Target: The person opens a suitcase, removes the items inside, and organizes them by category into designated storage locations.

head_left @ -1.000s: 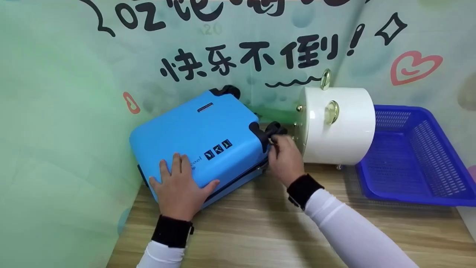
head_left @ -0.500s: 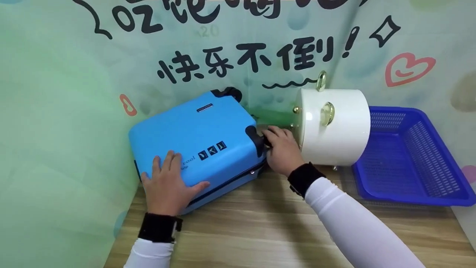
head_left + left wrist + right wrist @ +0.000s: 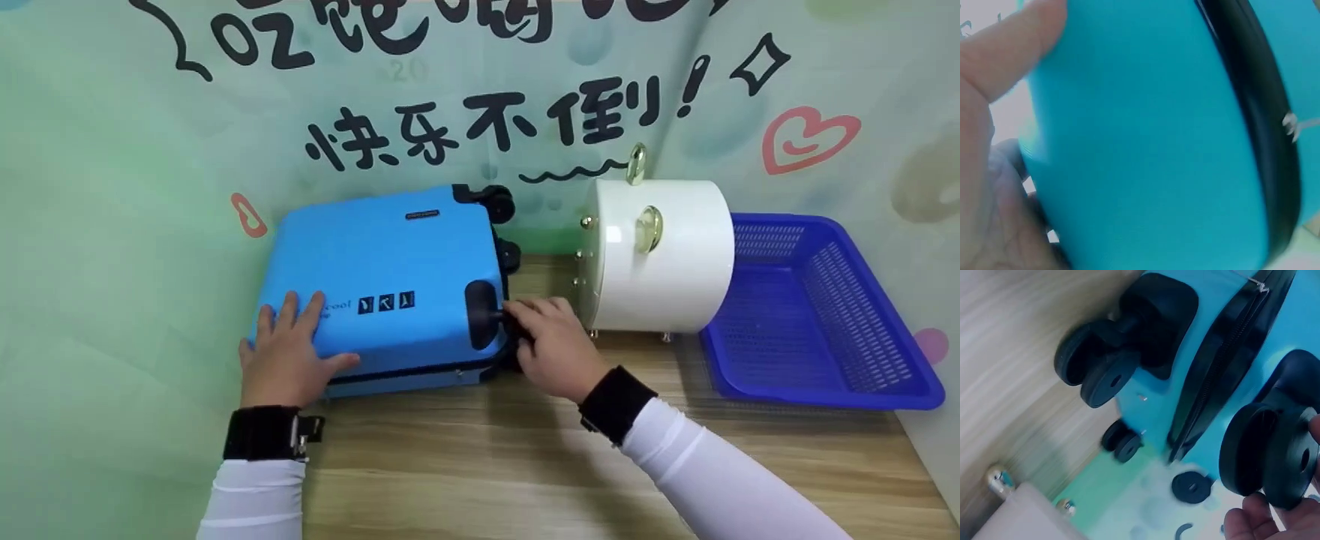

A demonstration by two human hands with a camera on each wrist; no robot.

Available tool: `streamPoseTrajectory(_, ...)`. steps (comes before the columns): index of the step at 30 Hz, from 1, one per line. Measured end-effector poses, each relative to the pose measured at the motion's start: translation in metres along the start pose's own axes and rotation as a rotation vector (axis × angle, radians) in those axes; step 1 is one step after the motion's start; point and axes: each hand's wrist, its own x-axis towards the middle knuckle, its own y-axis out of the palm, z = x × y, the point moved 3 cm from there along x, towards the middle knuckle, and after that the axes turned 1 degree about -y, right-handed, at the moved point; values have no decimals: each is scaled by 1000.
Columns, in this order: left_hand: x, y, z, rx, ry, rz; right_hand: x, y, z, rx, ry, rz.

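Note:
A small bright blue suitcase (image 3: 390,247) lies flat on the wooden table, its black caster wheels facing right. My left hand (image 3: 285,360) rests on its upper shell near the left front corner, fingers spread and thumb out to the side. At the front right corner my right hand (image 3: 559,349) grips a caster wheel (image 3: 1289,461), with fingertips curled round it in the right wrist view. That view also shows the black zipper band (image 3: 1224,354) between the two shells and another caster wheel (image 3: 1109,371). A small silver zipper pull (image 3: 1292,126) shows in the left wrist view.
Right of the suitcase stands a white cylindrical container (image 3: 667,262) with gold handles and small feet. Beyond it sits a blue plastic basket (image 3: 821,397). A printed cloth (image 3: 135,262) hangs behind and along the left side.
The suitcase has turned so its front edge runs nearly level, its wheel end swinging towards me. My right hand has taken hold of the wheel and moved nearer; my left hand has shifted left.

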Motion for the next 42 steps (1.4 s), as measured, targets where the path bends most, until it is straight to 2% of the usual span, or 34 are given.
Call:
streamPoseTrajectory(5,8,-3,6,5,-59,-51,-11,6,18,24,-50,-8)
streamPoseTrajectory(8,8,-4,-5,-7,-84,-60,-17,10,30,24,-76,-6)
streamPoseTrajectory(11,3,0,-33,-70,-58,-11,-21,13,40,24,-94,14)
streamPoseTrajectory(14,-5,11,-74,-147,42,56,-25,15,48,52,-114,67)
streamPoseTrajectory(16,-11,22,-103,-144,125,76,-25,13,51,92,-126,115)
streamPoseTrajectory(19,-16,36,-137,-85,219,35,-18,6,44,184,-103,185)
streamPoseTrajectory(22,-19,49,-155,8,242,-41,-4,-5,24,246,31,211)
streamPoseTrajectory(25,-20,60,-161,74,247,-114,17,-15,-1,222,194,176)
streamPoseTrajectory(27,-20,65,-163,98,258,-158,32,-20,-15,177,262,152)
streamPoseTrajectory(32,-22,68,-160,95,286,-222,70,-23,-28,83,274,145)
streamPoseTrajectory(37,-27,67,-153,69,319,-212,93,-23,-40,33,306,165)
streamPoseTrajectory(42,-33,57,-138,51,370,-192,105,-22,-52,13,349,165)
